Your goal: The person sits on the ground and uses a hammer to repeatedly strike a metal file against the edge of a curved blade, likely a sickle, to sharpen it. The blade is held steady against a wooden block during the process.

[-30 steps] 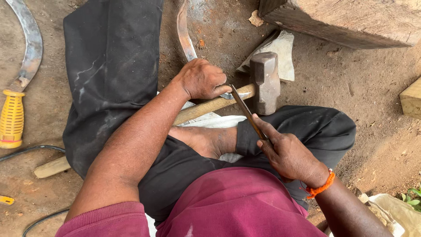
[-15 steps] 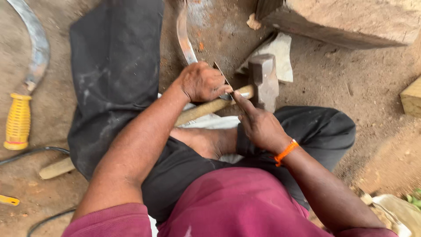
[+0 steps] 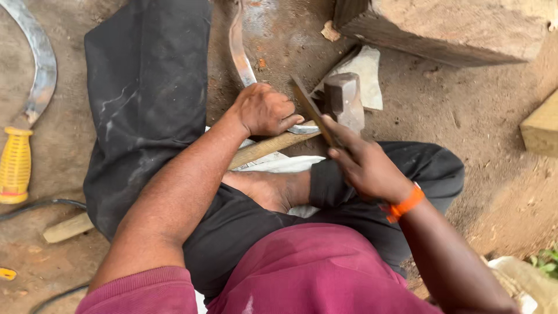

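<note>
My left hand (image 3: 264, 109) grips a curved metal sickle blade (image 3: 239, 52) near its lower end, pressing it down over the wooden handle of a hammer (image 3: 273, 145). The blade arcs away from me towards the top of the view. My right hand (image 3: 363, 160) holds a thin flat metal file (image 3: 311, 110), angled across the blade's tip beside the hammer's steel head (image 3: 344, 102). An orange band sits on my right wrist. I sit cross-legged in dark trousers, with a bare foot (image 3: 270, 189) under the hammer handle.
A second sickle with a yellow handle (image 3: 16, 166) lies on the dirt at the far left. A large wooden block (image 3: 453, 29) sits at the top right, a smaller wood piece (image 3: 540, 125) at the right edge. White paper (image 3: 366, 70) lies behind the hammer head. A cable (image 3: 35, 204) runs at left.
My right hand has pushed the file forward and up along the blade's end, from near my lap to beside the hammer head. My left hand has kept its grip on the blade.
</note>
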